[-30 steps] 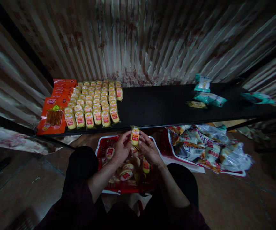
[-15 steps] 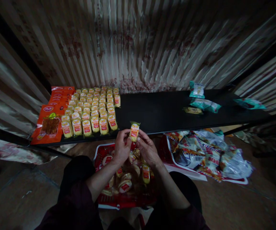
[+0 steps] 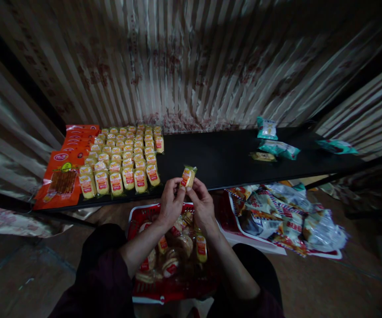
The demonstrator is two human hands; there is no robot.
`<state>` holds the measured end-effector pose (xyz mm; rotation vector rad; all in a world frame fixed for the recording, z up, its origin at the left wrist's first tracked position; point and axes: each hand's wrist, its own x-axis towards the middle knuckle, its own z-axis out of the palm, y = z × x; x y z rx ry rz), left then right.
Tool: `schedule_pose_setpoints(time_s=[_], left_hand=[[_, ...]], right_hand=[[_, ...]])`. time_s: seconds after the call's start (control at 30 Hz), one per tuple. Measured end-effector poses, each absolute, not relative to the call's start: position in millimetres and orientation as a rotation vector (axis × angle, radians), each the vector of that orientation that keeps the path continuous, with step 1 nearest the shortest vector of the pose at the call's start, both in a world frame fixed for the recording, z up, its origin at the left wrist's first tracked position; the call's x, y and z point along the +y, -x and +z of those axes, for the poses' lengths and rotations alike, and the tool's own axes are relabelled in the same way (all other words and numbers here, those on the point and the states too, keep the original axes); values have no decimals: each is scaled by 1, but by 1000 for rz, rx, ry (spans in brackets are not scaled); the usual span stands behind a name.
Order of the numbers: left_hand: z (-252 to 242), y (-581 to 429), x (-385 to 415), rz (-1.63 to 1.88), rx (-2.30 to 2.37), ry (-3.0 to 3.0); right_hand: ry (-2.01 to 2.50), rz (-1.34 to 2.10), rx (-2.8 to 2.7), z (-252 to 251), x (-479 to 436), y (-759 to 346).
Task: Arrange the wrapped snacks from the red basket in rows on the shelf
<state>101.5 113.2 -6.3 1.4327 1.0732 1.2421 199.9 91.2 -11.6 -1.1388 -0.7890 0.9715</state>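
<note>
Yellow packet tilts, more turned than before | my left hand and right hand pinch it | red basket below them

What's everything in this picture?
held snack: one, yellow, between fingers
shelf: one, black, across middle
shelf snacks: many, yellow, shelf's left
flat packets: several, orange, shelf's left
teal packets: three, teal, shelf's right
small packet: one, yellow, by teal packets
baskets: two, red, below shelf
loose snacks: several, yellow, left basket
bags: many, multicoloured, right basket
curtain: count unclear, cream, behind shelf
floor: one, brown, below
legs: two, black, flanking left basket
left hand: one, bare, at held snack
right hand: one, bare, likewise
</note>
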Motion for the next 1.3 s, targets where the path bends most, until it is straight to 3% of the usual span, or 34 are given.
schedule_pose_setpoints(time_s=[0.67, 0.97, 1.3], left_hand=[[3, -92, 124, 1159, 905, -1138], [-7, -95, 129, 1166, 801, -698], [-6, -97, 130, 1161, 676, -467]], right_hand=[[1299, 838, -1064, -4, 89, -196], [1298, 768, -1064, -10, 92, -201], [1320, 514, -1266, -4, 92, -204]])
